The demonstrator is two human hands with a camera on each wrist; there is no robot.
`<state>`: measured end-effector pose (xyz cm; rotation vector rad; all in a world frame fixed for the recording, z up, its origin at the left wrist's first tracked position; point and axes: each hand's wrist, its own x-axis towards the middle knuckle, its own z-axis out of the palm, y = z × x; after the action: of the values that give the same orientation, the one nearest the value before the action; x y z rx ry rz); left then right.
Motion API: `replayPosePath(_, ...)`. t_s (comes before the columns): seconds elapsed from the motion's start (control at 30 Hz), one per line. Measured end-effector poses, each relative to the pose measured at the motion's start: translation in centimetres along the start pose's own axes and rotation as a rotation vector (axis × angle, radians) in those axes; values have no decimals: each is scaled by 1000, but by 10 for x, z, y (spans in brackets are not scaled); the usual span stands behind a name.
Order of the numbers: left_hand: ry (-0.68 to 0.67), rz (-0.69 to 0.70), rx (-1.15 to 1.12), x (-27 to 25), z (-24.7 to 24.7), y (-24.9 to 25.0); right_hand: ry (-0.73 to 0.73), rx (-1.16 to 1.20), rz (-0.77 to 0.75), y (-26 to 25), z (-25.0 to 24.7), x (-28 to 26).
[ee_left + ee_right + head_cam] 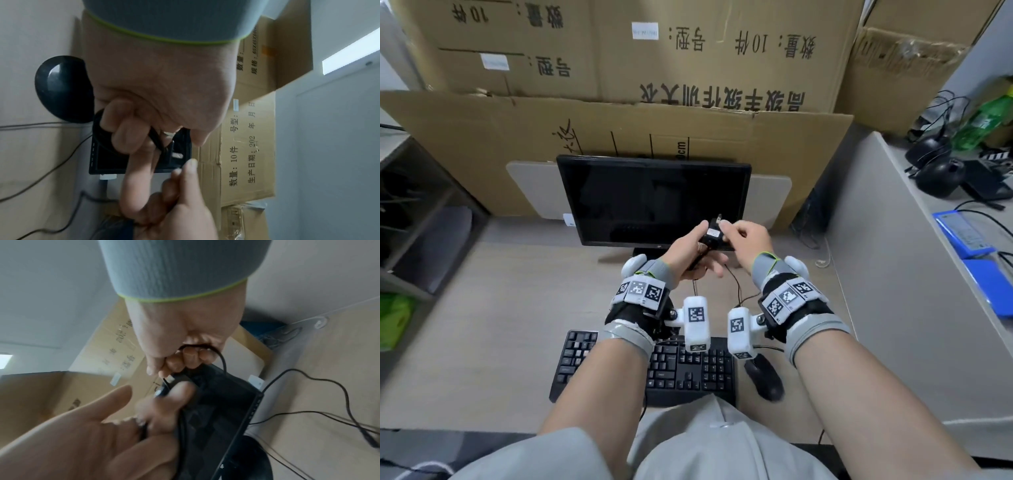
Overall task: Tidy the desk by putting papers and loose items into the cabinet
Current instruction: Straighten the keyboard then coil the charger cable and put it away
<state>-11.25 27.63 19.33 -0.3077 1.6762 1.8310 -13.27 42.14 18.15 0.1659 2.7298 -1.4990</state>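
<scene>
Adapter mostly hidden inside left hand and right hand. Keyboard partly covered by forearms. Label print on adapter too small to read. Left hand blurred in right wrist view.

Stacked cardboard boxes fill the wall from ten to one o'clock behind the pale wooden desk. A grey partition stands at three o'clock. A ceiling light strip glows overhead.

The small black plastic power adapter looks smooth, with a glossy label and bare metal prongs; its thin black cable looks rubbery and matt. The pale wood-grain desk top is matt. The big brown cardboard boxes look rough and papery. The black monitor screen is glossy.
</scene>
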Motion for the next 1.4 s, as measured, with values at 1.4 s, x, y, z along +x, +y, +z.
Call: replayPosePath(1.4,-130,-65,-53,26,-28,13,-398,166,13,-20,11,0)
